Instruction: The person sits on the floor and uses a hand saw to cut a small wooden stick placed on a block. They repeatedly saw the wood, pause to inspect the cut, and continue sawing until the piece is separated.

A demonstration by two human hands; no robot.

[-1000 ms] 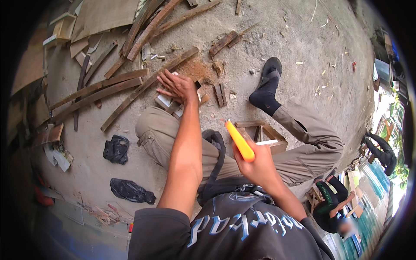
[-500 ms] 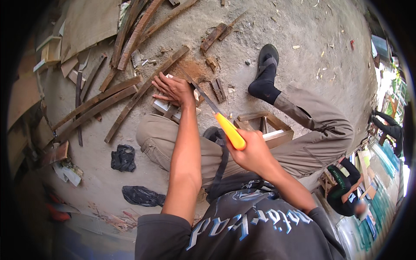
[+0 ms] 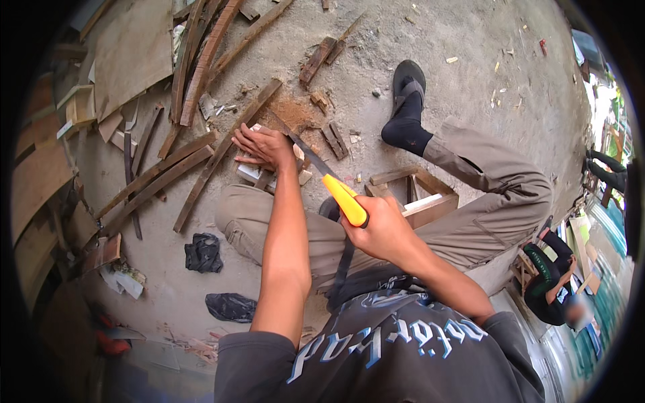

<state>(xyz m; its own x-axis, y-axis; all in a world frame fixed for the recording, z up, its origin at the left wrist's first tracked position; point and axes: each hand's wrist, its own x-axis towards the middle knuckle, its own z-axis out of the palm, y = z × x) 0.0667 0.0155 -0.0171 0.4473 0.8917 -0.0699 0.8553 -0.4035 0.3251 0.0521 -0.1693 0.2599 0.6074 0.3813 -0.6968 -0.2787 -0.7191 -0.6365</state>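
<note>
My right hand (image 3: pixel 381 227) is closed around the yellow handle of a handsaw (image 3: pixel 344 199). The saw's thin dark blade points away to the upper left and passes close beside my left hand (image 3: pixel 267 146). With fingers spread, that hand presses down on a piece of wood, mostly hidden beneath it. Some pale wood (image 3: pixel 248 172) shows under the palm. Past the blade's tip, reddish sawdust (image 3: pixel 293 111) covers the ground. A long wooden strip (image 3: pixel 225 156) lies just left of my left hand.
Several wooden strips (image 3: pixel 158 173) and a plywood sheet (image 3: pixel 134 57) lie to the left. A wooden frame (image 3: pixel 433 213) sits between my legs. Short offcuts (image 3: pixel 334 140) lie ahead. Two black plastic bags (image 3: pixel 203 252) are at the lower left. Another person (image 3: pixel 551 279) sits at the right.
My right hand has shifted slightly, and the saw handle has moved up and left along the blade's line. My left hand stays on the wood.
</note>
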